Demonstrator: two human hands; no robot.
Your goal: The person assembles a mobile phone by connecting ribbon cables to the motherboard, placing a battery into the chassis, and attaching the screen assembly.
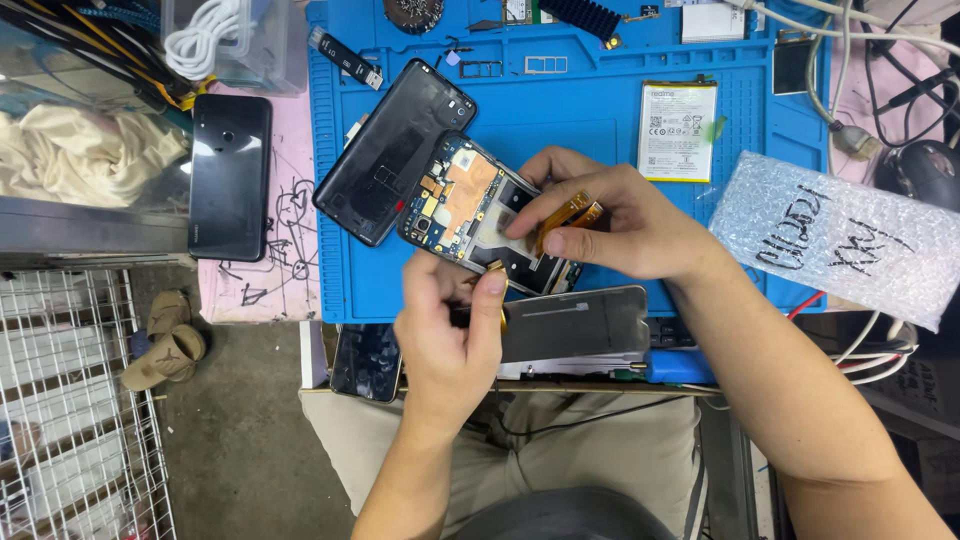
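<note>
An opened smartphone (462, 205) lies on the blue work mat (590, 110), its circuit board and copper shielding exposed. My right hand (615, 215) rests over its lower half and pinches an orange flex cable (565, 215) between thumb and fingers. My left hand (450, 335) is below it at the mat's near edge, thumb and forefinger closed on a small gold-coloured part (495, 266) at the phone's lower edge. The phone's black back cover (385, 150) lies beside it to the left, touching it.
A white phone battery (677, 130) lies on the mat to the right, a bubble-wrap bag (840, 235) beyond it. A black phone (230, 175) rests on a pink sheet at left. A grey screen panel (575, 325) and another phone (367, 362) sit at the near edge. Cables crowd the right side.
</note>
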